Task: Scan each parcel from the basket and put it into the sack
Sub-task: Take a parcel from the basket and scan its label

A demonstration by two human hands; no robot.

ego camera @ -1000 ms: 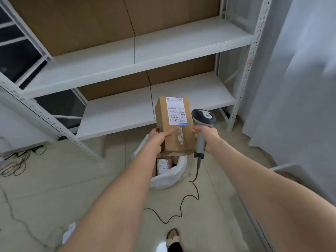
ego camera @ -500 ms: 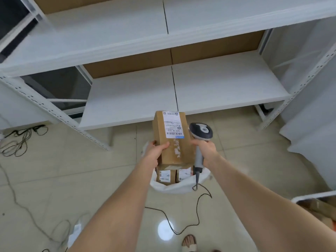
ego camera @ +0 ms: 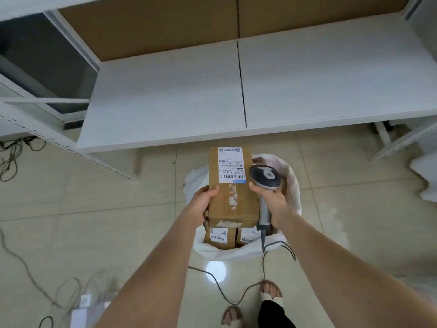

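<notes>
Brown cardboard fills the centre of the head view: the parcel (ego camera: 233, 192) is held directly over the open mouth of the sack (ego camera: 293, 185). Its long axis runs away from the person, and the label (ego camera: 230, 166) is carried on the far half of its top face. As the sack lies straight below, the coming move is judged to be a plain lowering rather than a sideways carry. Two boxes (ego camera: 220, 236) are seen lying in the sack under the parcel's near end, so room is judged tighter there.

The left hand (ego camera: 201, 204) is curled round the parcel's left edge, thumb on top and fingers hidden beneath. The weight appears to be borne mostly by this hand.

The right hand (ego camera: 272, 202) is wrapped round the grip of the scanner (ego camera: 264, 177). The scanner's head sits just beside the label's right edge; whether it touches the parcel cannot be told.

The basket is not in view.
</notes>
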